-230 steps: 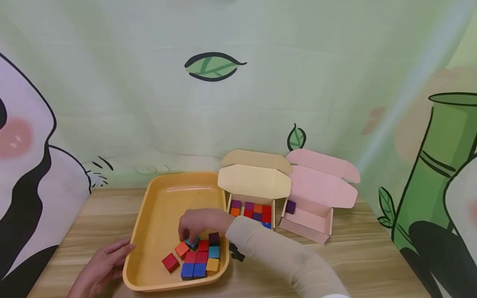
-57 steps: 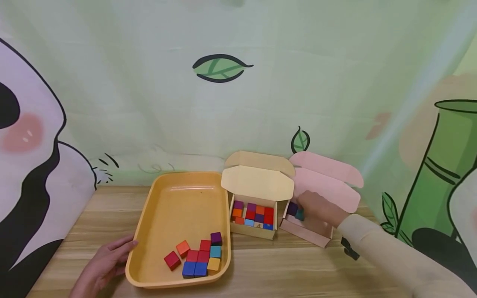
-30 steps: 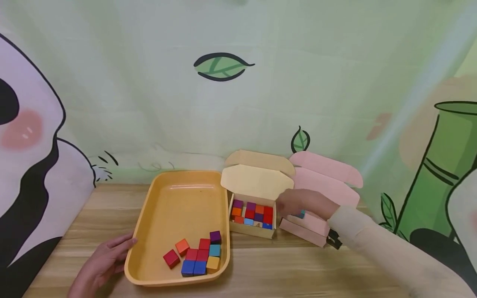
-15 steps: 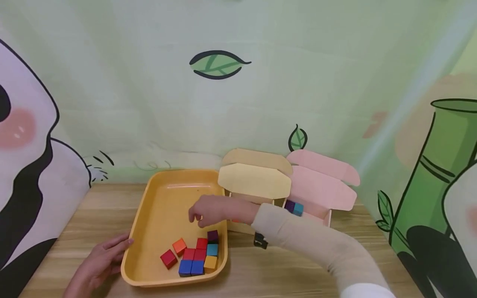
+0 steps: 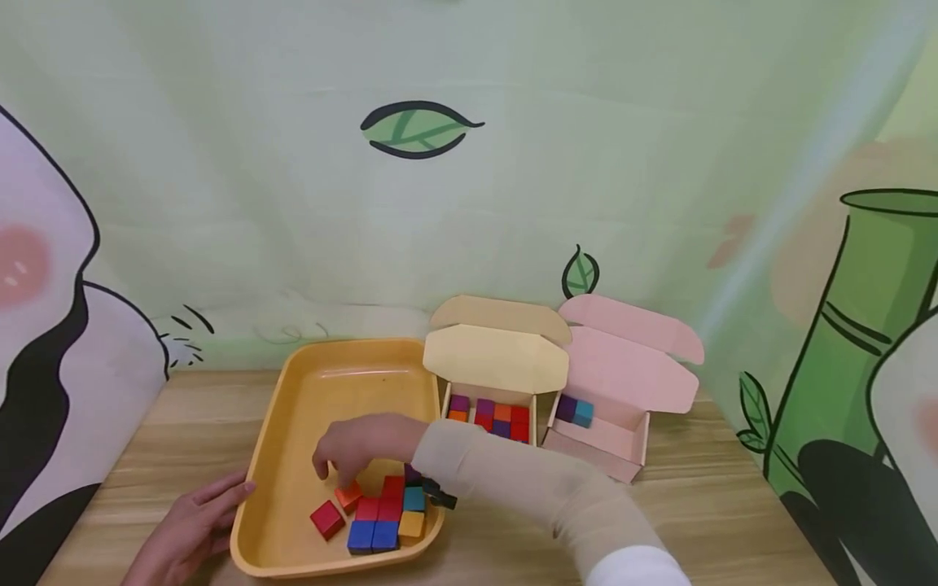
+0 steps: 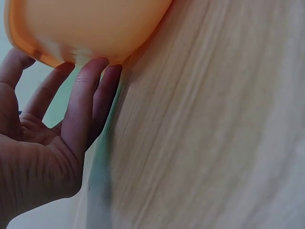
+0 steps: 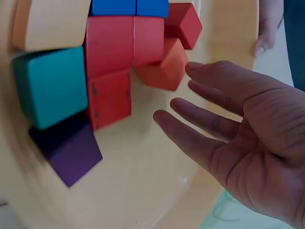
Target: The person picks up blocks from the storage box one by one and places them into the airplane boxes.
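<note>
My right hand (image 5: 359, 446) is back over the yellow tray (image 5: 267, 431), holding nothing. Its spread fingers reach toward an orange cube (image 5: 348, 496); in the right wrist view a fingertip is right at that cube's corner. A loose red cube (image 5: 327, 519) lies to its left. Several red, blue, teal, yellow and purple cubes fill the tray's near right corner, among them a blue cube (image 5: 361, 537) and a teal cube (image 7: 52, 86). My left hand (image 5: 192, 521) touches the tray's left side, its fingertips against the outer wall in the left wrist view.
An open cream box (image 5: 497, 358) beside the tray contains several coloured cubes, partly hidden by my right sleeve. An open pink box (image 5: 597, 456) farther right holds a dark purple cube (image 5: 566, 408) and a blue-teal cube (image 5: 583, 413). A printed cloth (image 5: 469, 228) hangs behind.
My right hand took a teal cube from the tray, set it beside the purple cube in the pink box, let go and returned to the tray. The left hand stayed at the tray's side.
</note>
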Demonstrator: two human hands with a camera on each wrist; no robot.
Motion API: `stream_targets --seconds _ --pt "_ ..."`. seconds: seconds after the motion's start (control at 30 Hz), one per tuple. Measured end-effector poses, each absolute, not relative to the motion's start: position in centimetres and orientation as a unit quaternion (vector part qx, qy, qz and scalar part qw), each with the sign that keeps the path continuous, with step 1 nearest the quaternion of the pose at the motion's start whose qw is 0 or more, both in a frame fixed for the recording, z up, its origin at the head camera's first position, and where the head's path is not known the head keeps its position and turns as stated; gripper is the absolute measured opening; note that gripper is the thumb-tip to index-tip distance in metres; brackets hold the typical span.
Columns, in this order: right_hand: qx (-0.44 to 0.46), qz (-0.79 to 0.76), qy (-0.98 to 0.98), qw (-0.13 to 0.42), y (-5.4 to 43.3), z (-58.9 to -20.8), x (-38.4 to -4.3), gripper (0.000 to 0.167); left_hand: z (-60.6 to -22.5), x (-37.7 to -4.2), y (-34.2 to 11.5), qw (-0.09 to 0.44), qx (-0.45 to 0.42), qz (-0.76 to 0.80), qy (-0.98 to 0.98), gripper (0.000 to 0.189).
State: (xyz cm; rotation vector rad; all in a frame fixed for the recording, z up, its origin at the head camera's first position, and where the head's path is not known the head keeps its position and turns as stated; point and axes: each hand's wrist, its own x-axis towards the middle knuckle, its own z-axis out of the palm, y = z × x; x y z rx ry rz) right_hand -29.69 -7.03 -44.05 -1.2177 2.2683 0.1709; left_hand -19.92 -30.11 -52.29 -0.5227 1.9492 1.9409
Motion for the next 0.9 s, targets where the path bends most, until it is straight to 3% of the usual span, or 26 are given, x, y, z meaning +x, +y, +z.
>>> stream_targets --seconds 0.13,0.37,0.9 --pt "-0.479 0.068 0.820 0.305 -7.8 -44.7 -29.3 0.035 -52.2 -20.0 -30.2 0.171 -0.178 0.688 0.682 0.076" --pt "-0.515 0.100 0.789 0.320 -8.2 -44.8 -28.5 0.027 -52.2 -20.0 -30.3 0.173 -0.181 0.693 0.676 0.075" --pt "-0.522 0.106 0.808 0.250 -6.7 -43.7 -28.4 0.026 -51.6 -20.4 -30.2 0.207 -0.170 0.657 0.705 0.085"
